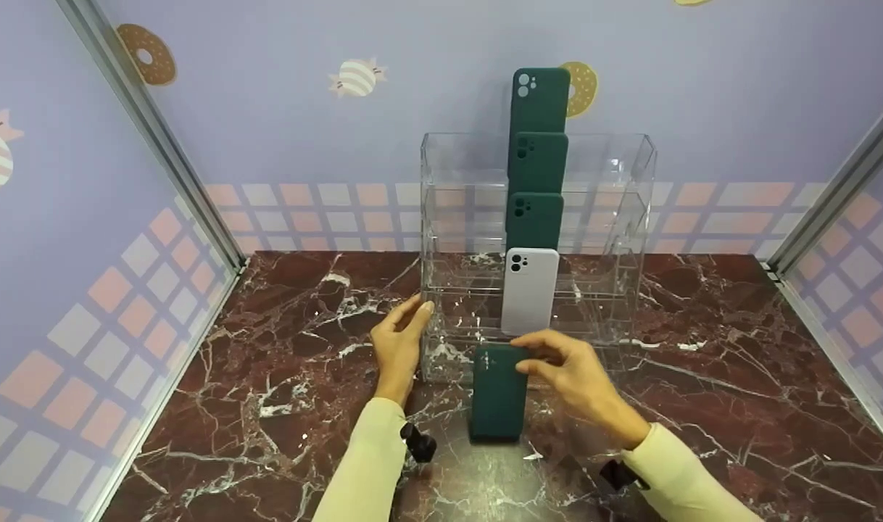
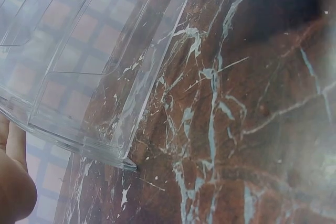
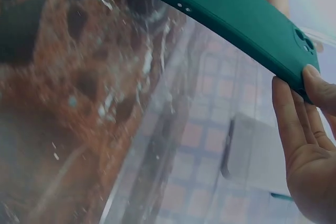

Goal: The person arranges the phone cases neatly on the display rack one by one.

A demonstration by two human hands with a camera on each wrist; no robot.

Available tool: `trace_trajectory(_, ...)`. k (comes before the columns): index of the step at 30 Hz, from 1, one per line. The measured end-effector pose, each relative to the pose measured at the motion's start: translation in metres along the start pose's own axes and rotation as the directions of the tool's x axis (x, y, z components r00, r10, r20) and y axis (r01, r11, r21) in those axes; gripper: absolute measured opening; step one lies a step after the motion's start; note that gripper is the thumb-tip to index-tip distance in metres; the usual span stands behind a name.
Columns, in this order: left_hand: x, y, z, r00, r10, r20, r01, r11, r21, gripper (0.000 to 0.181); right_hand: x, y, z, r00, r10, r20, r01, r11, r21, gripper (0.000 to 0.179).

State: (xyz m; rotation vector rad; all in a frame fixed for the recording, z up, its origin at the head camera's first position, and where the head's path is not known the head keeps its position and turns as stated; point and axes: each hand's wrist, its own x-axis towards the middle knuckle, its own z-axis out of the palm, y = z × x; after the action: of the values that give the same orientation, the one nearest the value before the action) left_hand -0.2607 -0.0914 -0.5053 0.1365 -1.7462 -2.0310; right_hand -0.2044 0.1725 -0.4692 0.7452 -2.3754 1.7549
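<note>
My right hand [image 1: 568, 370] pinches the upper right corner of a dark green phone case [image 1: 499, 391] between thumb and fingers. In the head view the case is upright, in front of a clear acrylic tiered rack [image 1: 459, 293]; its camera cutouts show in the right wrist view. My left hand [image 1: 400, 341] rests at the rack's left side, fingers fairly straight along it. A white phone case [image 1: 530, 293] stands in a lower tier. Behind it, rising in line, are a green phone case [image 1: 534, 225], another green case [image 1: 543, 163] and a tall green case [image 1: 541, 105].
The rack stands on a dark red marbled tabletop [image 1: 304, 435], near the purple patterned back wall [image 1: 267, 116]. Metal posts [image 1: 151, 130] frame the side panels. Dark wrist cameras [image 1: 418, 442] sit on both sleeves.
</note>
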Motion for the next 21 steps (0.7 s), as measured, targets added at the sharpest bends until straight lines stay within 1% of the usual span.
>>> trace_trajectory(3, 0.0, 0.001, 0.001, 1.0, 0.001, -0.001, -0.001, 1.0, -0.003, 0.028, 0.004, -0.002, -0.009, 0.998, -0.039, -0.047, 0.037, 0.999, -0.03, 0.031)
trace_trajectory(5, 0.0, 0.002, 0.001, 1.0, 0.001, -0.006, -0.001, 1.0, -0.011, 0.029, 0.007, -0.004, -0.013, 0.996, -0.051, -0.074, 0.05, 0.998, -0.025, 0.031)
trace_trajectory(12, 0.002, 0.0, 0.002, 1.0, 0.002, -0.02, -0.002, 1.0, -0.004, 0.03, 0.015, -0.006, -0.025, 0.986, -0.045, -0.161, 0.041, 0.999, -0.032, 0.031)
trace_trajectory(18, 0.001, 0.001, 0.001, 1.0, 0.007, -0.013, -0.006, 1.0, 0.015, 0.03, 0.02, -0.002, -0.033, 0.979, -0.041, -0.198, 0.031, 0.998, -0.057, 0.03)
trace_trajectory(21, 0.001, 0.0, 0.001, 1.0, 0.008, -0.011, -0.008, 1.0, 0.009, 0.029, 0.021, 0.002, -0.034, 0.976, -0.035, -0.216, 0.026, 0.999, -0.046, 0.029)
